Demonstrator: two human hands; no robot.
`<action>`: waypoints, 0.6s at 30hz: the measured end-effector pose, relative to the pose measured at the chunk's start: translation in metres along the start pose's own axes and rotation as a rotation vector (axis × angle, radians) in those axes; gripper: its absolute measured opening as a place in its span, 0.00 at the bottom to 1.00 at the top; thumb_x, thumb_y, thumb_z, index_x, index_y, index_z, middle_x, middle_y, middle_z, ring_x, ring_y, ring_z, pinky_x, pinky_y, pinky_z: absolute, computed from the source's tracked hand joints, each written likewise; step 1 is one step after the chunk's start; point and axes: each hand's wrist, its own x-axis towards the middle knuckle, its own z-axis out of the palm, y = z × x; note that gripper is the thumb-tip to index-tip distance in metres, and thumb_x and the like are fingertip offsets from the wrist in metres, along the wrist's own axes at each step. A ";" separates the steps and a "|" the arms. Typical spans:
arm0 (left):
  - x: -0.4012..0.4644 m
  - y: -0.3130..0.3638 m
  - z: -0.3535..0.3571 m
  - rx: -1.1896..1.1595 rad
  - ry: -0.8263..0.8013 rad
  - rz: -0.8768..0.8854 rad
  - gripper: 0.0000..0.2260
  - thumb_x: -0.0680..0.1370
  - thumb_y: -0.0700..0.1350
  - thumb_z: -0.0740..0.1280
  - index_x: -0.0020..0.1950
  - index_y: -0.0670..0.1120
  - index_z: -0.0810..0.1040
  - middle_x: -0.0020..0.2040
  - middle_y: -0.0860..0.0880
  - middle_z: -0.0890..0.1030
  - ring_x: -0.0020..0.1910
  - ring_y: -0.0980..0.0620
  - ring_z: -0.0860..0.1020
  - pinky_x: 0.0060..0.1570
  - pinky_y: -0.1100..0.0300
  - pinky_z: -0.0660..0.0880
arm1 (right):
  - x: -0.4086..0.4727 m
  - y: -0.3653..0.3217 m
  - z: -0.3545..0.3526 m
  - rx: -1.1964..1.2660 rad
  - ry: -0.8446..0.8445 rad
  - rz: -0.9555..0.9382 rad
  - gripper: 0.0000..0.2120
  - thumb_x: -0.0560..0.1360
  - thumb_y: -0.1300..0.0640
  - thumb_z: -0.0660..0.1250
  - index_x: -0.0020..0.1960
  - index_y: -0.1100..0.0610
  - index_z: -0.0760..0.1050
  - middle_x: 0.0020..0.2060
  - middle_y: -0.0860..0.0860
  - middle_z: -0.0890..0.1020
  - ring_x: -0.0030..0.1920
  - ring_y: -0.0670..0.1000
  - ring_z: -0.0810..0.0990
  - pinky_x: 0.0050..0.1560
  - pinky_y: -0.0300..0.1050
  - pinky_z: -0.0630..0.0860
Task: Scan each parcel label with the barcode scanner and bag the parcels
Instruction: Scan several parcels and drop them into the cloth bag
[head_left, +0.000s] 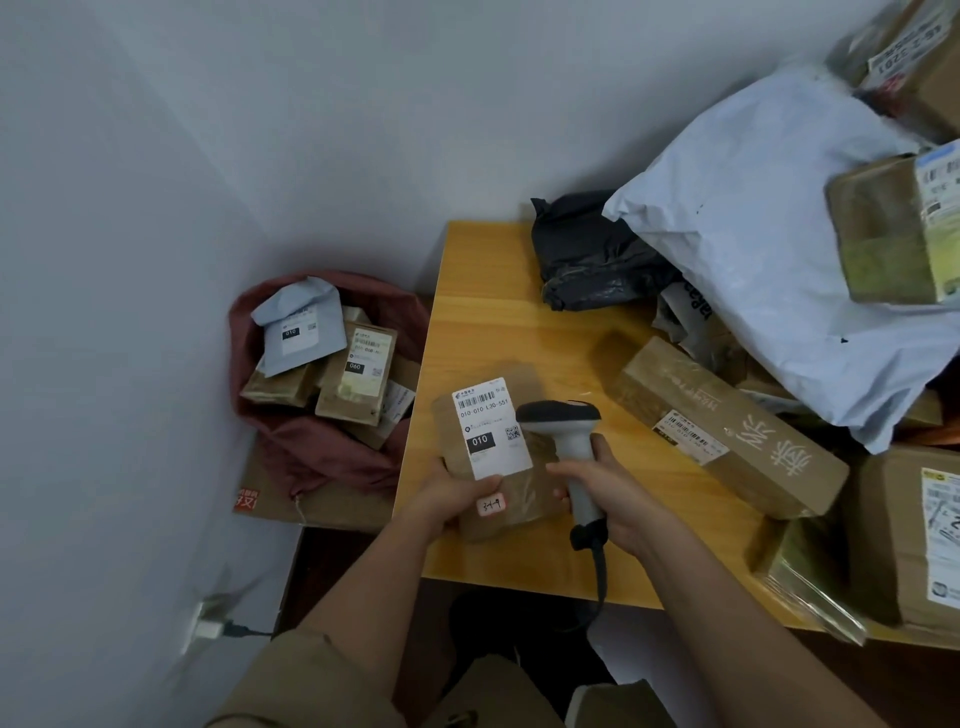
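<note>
Setting: pale walls meet in a corner; a yellow wooden table (483, 291) stands under both hands, its bare stretch left free as the working spot.
Left hand: the left hand (451, 491) grips the near edge of a brown parcel (498, 457), thumb on top by a small pink sticker (491, 503), tilting the face upward, likely so the print can be read.
Label: the white label (488, 428) faces up, barcode at its far end, just beside the scanner's head.
Right hand: the right hand (608, 493) is wrapped around the grey handle of the barcode scanner (569, 441), fingers curled round it; the dark head points toward the label, which looks like aiming for the scan.
Cable: a dark cable (597, 571) hangs from the handle base past the table's near edge.
Red bag: left of the left hand, on the floor, a red bag (291, 452) gapes open with several labelled parcels in it, placed close so a scanned parcel can be dropped straight in.
Waiting pile: right of the right hand lie a long brown box (727, 431), a large white mailer (769, 234), a black mailer (587, 254) and more cartons, probably the unscanned ones.
Step in hand: scanning this parcel; bagging it seems next.
</note>
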 end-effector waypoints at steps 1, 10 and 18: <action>-0.003 0.002 -0.002 -0.027 -0.033 -0.025 0.33 0.70 0.50 0.78 0.68 0.51 0.64 0.59 0.49 0.77 0.52 0.49 0.77 0.46 0.52 0.77 | -0.002 -0.002 -0.001 0.003 0.004 -0.010 0.24 0.75 0.61 0.72 0.65 0.48 0.66 0.51 0.55 0.79 0.32 0.48 0.80 0.33 0.42 0.78; -0.034 0.033 -0.008 -0.307 -0.226 -0.051 0.17 0.73 0.47 0.75 0.57 0.43 0.75 0.54 0.43 0.80 0.53 0.44 0.79 0.47 0.49 0.80 | -0.030 -0.039 -0.006 0.073 0.105 -0.149 0.23 0.76 0.62 0.70 0.65 0.47 0.65 0.51 0.56 0.79 0.34 0.50 0.79 0.32 0.41 0.77; -0.046 0.056 -0.029 -0.352 -0.083 0.094 0.15 0.78 0.39 0.69 0.64 0.41 0.73 0.51 0.45 0.80 0.48 0.46 0.78 0.44 0.50 0.76 | -0.079 -0.114 0.002 -0.007 0.076 -0.361 0.15 0.80 0.48 0.66 0.63 0.54 0.73 0.52 0.54 0.81 0.33 0.49 0.77 0.34 0.43 0.76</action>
